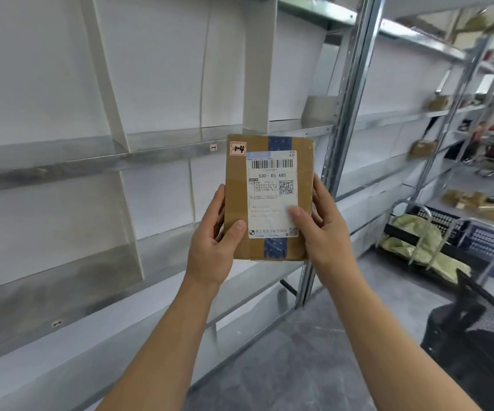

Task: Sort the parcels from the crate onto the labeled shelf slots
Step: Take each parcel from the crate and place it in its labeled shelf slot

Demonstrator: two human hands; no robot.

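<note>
Left grip [213, 232] and right grip [325, 229] hold a brown cardboard parcel [238, 200] upright by its side edges, thumbs on the front, white shipping label [272, 194] facing the camera. Red-bordered sticker [237, 148] sits at its top left corner. Metal shelf [151, 157] behind it, black crate [444, 219] on the right.

Parcel storeroom: metal shelving [343, 93], labelled slots [213, 147].

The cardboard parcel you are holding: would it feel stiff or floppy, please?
Probably stiff: the cardboard parcel looks flat with straight edges. Likely light: the left hand and right hand hold it upright by its sides.
</note>
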